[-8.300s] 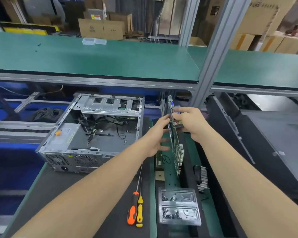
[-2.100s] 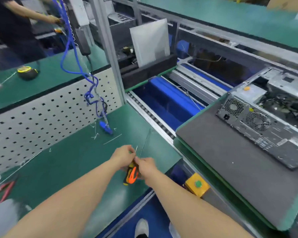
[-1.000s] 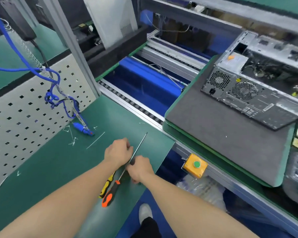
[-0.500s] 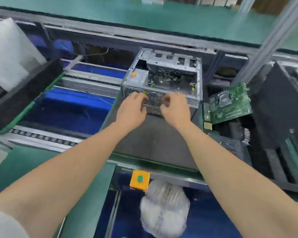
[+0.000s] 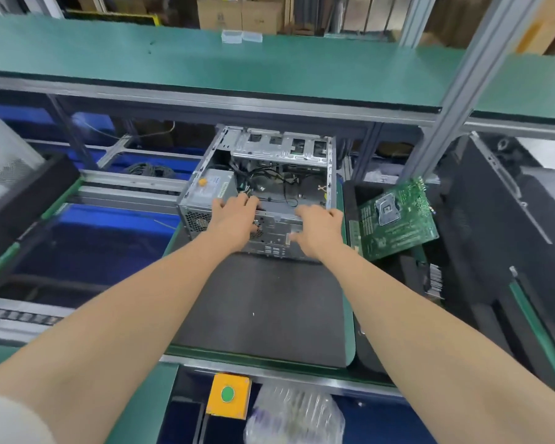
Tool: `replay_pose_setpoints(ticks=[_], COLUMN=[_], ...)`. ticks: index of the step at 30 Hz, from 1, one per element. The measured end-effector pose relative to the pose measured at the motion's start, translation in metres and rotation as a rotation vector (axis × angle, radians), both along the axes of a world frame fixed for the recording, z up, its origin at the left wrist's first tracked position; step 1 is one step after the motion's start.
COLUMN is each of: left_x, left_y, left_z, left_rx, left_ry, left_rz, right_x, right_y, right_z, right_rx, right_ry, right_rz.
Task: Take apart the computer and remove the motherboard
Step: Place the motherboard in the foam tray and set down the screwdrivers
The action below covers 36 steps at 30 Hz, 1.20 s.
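Observation:
The open computer case [image 5: 279,174] lies on its side on a dark grey mat [image 5: 263,309], with loose cables and a power supply inside and no board in it. My left hand [image 5: 234,219] grips the top edge of the case's rear panel, fingers curled over into the inside. At the panel's right end, my right hand [image 5: 318,225] holds the same edge. The green motherboard [image 5: 398,219] leans tilted in a black foam rack right of the case, apart from both hands.
A green shelf [image 5: 205,68] runs above the case, carried by an aluminium post [image 5: 455,91]. Black panels [image 5: 500,225] stand at the right. A yellow box with a green button [image 5: 228,394] and a plastic bag [image 5: 295,415] sit below the mat's front edge. Blue conveyor at left.
A second ago both hands laid the screwdrivers on the bench at the left. My view has swung right, and both hands have gone to the case's rear panel and taken hold of it.

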<state>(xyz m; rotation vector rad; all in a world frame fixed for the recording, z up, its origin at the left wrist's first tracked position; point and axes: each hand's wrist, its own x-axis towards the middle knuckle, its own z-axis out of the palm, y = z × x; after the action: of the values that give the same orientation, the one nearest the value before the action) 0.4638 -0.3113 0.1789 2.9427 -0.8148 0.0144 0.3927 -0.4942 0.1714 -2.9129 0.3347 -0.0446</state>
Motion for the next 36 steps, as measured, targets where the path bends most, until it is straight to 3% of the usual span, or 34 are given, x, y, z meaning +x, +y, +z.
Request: replay_pose_setpoints(ticks=[15,21,25,30,32,34,36], left_x=[-0.086,-0.127,-0.137,-0.173,-0.193,-0.211,-0.223], left_y=[0.050,0.056,0.066,0.093,0.109,0.123,0.132], left_z=[-0.030,-0.039,-0.039,-0.063,-0.087,-0.112,-0.136], left_rx=[-0.269,-0.301,-0.354,-0.623,-0.685,-0.742,-0.747], left_ry=[-0.086,-0.122,-0.148,-0.236,-0.085,0.206,0.427], left_rz=[-0.151,-0.113,-0.118,-0.168,-0.100,0.128,0.386], right_x=[-0.093,-0.122,-0.138,-0.157,-0.162,-0.168,-0.177], right_y=[0.027,0.030,0.040,0.071,0.088,0.103,0.116], right_z=[0.022,0.029,0.030,0.007,-0.009,-0.024,-0.041], right_rx=[0.000,0.021,0.070,0.274,0.288,0.267,0.292], right_ry=[0.205,0.284,0.188,-0.209,-0.363,-0.479,-0.443], right_rz=[0.026,0.042,0.042,0.202,0.251,0.253,0.297])
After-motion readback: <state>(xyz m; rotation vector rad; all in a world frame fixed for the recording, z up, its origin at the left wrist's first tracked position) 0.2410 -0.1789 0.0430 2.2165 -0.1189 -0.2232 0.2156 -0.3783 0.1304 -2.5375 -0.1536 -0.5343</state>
